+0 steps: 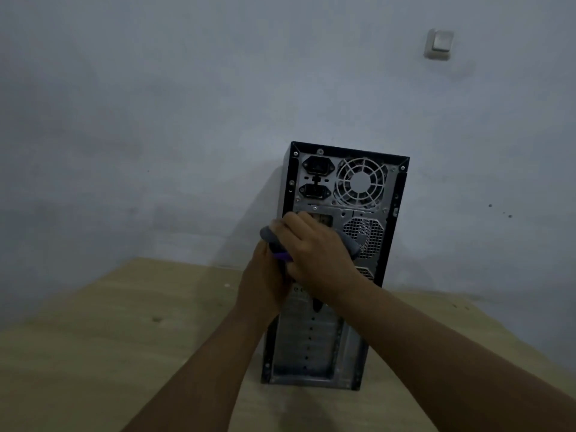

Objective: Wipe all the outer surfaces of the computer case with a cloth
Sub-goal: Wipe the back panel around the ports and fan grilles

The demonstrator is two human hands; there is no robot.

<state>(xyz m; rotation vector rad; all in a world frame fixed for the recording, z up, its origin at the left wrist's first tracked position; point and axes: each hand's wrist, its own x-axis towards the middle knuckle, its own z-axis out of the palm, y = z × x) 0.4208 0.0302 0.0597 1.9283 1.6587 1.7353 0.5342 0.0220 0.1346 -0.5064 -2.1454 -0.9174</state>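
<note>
A black computer case (pixel 343 194) stands upright on the table with its grey rear panel facing me, fan grille and power sockets at the top. My right hand (pixel 314 244) lies over a grey cloth (pixel 268 233) with a purple edge and holds it against the middle of the rear panel, fingers bent over the cloth. Just below it, my left hand (pixel 265 282) grips the case's left edge; its fingertips are hidden under my right hand.
The case sits on a light wooden table (pixel 124 338) pushed against a pale wall (pixel 156 120). A wall switch (pixel 439 44) is at the upper right. The case's base is near the table's middle.
</note>
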